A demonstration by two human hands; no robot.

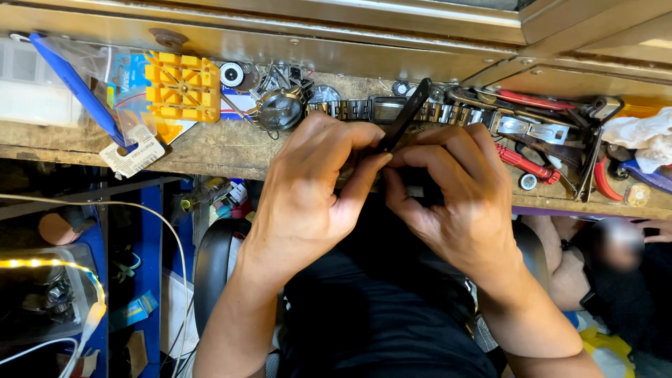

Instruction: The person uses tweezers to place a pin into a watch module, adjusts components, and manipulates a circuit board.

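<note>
I saw left hand (308, 189) pinching black strap (406, 115) | right hand (455, 189) closed on its lower end | strap tilted above bench (210, 143), near metal bracelet (364, 108) and yellow block (182, 85)

yellow case holder block (182, 86), blue-handled tool (75, 87), metal watch bracelet (448, 112), red pliers (603, 178), white cloth (640, 133)

Black watch strap (404, 115), 12 o'clock; yellow watch holder block (182, 85), 10 o'clock; red-handled pliers (523, 164), 2 o'clock; blue tool (77, 87), 10 o'clock.
</note>
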